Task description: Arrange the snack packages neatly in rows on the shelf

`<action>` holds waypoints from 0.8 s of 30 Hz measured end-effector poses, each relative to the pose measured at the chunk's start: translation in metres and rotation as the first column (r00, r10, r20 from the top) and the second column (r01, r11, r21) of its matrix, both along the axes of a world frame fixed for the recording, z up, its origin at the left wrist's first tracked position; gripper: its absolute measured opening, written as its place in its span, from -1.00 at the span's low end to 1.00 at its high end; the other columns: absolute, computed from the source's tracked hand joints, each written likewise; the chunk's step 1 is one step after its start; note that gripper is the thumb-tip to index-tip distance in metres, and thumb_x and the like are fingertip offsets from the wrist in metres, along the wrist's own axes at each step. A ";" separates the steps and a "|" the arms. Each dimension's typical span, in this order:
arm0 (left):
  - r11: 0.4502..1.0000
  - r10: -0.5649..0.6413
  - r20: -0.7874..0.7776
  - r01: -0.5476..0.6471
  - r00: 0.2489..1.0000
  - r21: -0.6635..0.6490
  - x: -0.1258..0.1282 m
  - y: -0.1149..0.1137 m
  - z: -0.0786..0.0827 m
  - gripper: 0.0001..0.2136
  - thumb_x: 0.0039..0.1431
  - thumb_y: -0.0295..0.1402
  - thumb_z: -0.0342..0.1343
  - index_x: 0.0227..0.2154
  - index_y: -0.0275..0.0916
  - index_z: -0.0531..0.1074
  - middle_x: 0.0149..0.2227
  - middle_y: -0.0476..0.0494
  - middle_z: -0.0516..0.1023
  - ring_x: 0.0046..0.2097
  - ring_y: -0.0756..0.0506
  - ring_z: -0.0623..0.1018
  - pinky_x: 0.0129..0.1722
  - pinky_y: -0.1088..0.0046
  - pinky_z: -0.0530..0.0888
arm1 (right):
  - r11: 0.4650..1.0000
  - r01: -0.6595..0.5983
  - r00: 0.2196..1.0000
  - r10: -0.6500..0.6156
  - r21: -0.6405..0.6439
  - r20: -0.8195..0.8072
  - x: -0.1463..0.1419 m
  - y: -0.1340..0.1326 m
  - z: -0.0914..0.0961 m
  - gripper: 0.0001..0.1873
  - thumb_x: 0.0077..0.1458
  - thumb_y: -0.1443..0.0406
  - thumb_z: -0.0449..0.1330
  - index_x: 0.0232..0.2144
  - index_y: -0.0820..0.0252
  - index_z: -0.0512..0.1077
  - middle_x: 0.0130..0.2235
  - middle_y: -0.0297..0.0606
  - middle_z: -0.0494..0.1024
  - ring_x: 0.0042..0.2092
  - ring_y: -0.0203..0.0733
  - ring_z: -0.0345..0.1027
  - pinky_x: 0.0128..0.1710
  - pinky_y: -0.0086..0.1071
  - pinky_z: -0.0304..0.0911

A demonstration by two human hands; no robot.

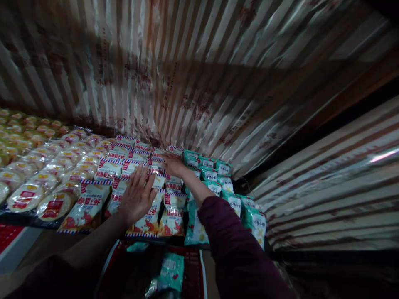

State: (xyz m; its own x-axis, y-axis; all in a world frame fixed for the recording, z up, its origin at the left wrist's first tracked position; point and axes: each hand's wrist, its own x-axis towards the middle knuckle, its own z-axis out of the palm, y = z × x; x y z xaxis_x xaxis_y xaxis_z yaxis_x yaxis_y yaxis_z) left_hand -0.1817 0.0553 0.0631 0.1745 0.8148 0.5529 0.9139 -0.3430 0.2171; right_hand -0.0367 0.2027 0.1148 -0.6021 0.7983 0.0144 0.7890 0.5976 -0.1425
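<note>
Rows of white snack bags (173, 218) with red print and striped blue-and-red ends lie close together on a dark shelf. My left hand (137, 199) rests palm down over the middle bags, its fingers stretched out and slightly spread. Farther back, my right hand (175, 166) reaches over the rear rows with its fingers extended and touches the bags there; its fingertips are partly hard to make out in the dim light. To the right of my right forearm stand rows of teal-and-white snack bags (233, 203). Neither hand appears to grip a bag.
Round wrapped crackers (26, 197) fill the left of the shelf, with yellow packs (18, 135) beyond them. Below the front edge is a dark red crate (195, 265) holding a teal packet (171, 272). Striped plastic sheeting (162, 83) hangs behind and at the right.
</note>
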 end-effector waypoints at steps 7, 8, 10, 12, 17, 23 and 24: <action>0.995 -0.069 -0.006 0.068 0.998 -0.066 0.033 -0.050 -0.020 -0.56 0.26 -0.21 -0.05 0.14 -0.28 0.31 0.31 -0.29 0.11 0.36 -0.32 -0.04 0.25 -0.04 0.10 | 0.986 0.067 0.997 -0.060 0.152 -0.047 0.072 -0.126 -0.021 -0.56 0.28 0.22 -0.04 0.15 0.20 0.31 0.20 -0.04 0.32 0.35 0.06 -0.15 0.28 0.06 -0.11; 0.996 -0.057 -0.010 0.056 0.998 -0.068 0.036 -0.051 -0.024 -0.56 0.26 -0.21 -0.05 0.14 -0.29 0.31 0.30 -0.31 0.12 0.35 -0.33 -0.02 0.25 -0.05 0.08 | 0.990 0.045 0.999 -0.041 0.133 -0.031 0.070 -0.140 -0.029 -0.55 0.28 0.25 -0.03 0.18 0.20 0.28 0.20 -0.04 0.32 0.35 0.05 -0.15 0.29 0.05 -0.12; 0.997 -0.045 -0.022 0.044 0.999 -0.065 0.039 -0.048 -0.029 -0.56 0.26 -0.23 -0.04 0.13 -0.32 0.32 0.29 -0.35 0.13 0.35 -0.34 -0.01 0.26 -0.06 0.05 | 0.993 0.044 0.999 -0.042 0.106 -0.024 0.063 -0.161 -0.044 -0.53 0.25 0.30 -0.01 0.19 0.24 0.26 0.23 0.01 0.28 0.35 0.07 -0.15 0.28 0.04 -0.09; 0.997 -0.060 -0.041 0.058 0.997 -0.050 0.038 -0.043 -0.028 -0.57 0.26 -0.26 -0.04 0.13 -0.33 0.31 0.30 -0.38 0.11 0.35 -0.34 -0.02 0.26 -0.06 0.05 | 0.982 0.111 0.990 -0.097 0.154 -0.098 0.057 -0.175 -0.052 -0.51 0.24 0.33 -0.02 0.21 0.24 0.22 0.31 0.00 0.11 0.37 0.07 -0.25 0.26 0.02 -0.04; 0.998 -0.062 -0.033 0.062 0.998 0.020 0.034 -0.051 -0.015 -0.54 0.26 -0.31 -0.05 0.19 -0.33 0.23 0.33 -0.34 0.01 0.37 -0.33 -0.12 0.26 -0.07 0.04 | 0.806 0.499 0.831 -0.339 0.319 -0.442 0.069 -0.213 -0.064 -0.46 0.28 0.28 -0.12 0.29 0.20 0.05 0.36 -0.04 -0.06 0.39 0.06 -0.39 0.25 0.16 -0.10; 0.941 -0.339 -0.126 0.336 0.932 -0.045 0.068 -0.087 -0.042 -0.51 0.22 -0.29 -0.01 0.22 -0.16 0.21 0.34 -0.22 0.04 0.35 -0.27 -0.01 0.27 0.04 0.07 | 0.685 0.701 0.679 -0.554 0.200 -0.481 0.099 -0.253 -0.116 -0.39 0.29 0.15 -0.13 0.32 0.23 -0.07 0.31 0.15 0.02 0.31 0.17 -0.06 0.10 0.13 0.14; 0.940 -0.342 -0.131 0.340 0.931 -0.037 0.074 -0.090 -0.049 -0.51 0.21 -0.30 0.00 0.21 -0.16 0.22 0.33 -0.23 0.05 0.35 -0.26 0.02 0.26 0.05 0.09 | 0.691 0.693 0.688 -0.546 0.208 -0.478 0.101 -0.255 -0.122 -0.39 0.29 0.15 -0.12 0.32 0.20 -0.08 0.29 0.14 0.07 0.29 0.16 0.00 0.08 0.10 0.16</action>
State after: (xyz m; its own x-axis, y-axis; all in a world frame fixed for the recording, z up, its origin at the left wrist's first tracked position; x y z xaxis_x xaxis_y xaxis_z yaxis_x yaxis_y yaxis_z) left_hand -0.1078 -0.0344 0.0146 0.5144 0.7006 0.4946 0.7632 -0.6370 0.1086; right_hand 0.0644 -0.0524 -0.0070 0.1417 0.8735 0.4658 0.9258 0.0496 -0.3746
